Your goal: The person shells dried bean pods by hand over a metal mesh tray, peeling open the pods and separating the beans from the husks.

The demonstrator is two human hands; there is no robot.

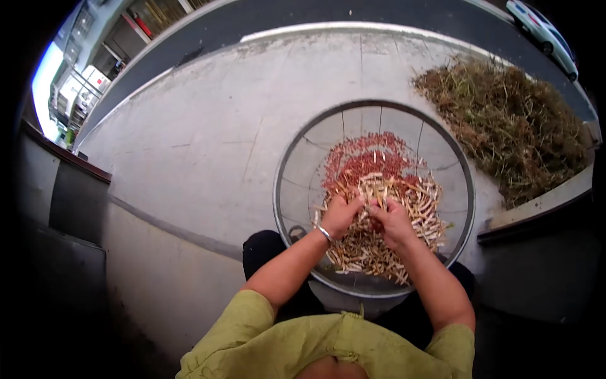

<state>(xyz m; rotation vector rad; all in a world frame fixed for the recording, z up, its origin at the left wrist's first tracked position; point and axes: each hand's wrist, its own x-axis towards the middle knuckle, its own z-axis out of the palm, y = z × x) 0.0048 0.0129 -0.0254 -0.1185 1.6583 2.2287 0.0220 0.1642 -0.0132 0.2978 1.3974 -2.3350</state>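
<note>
Near the middle of the round mesh tray [372, 103], left hand [339, 215] and right hand [392, 221] pinch, fingertips nearly closed on dry pods [379, 183] | more pods lie from 4 to 8 o'clock | red seeds [372, 158] scatter at 12 | plant heap [505, 120] sits at 2 | car [546, 35] stands beyond, between 1 and 2

Dry, slender tan pods [426, 211] lie heaped at all angles in a round, shallow tray [372, 103], nearer the person. Small reddish seeds [372, 165] spread loose beyond them, thinning toward the far rim.
</note>
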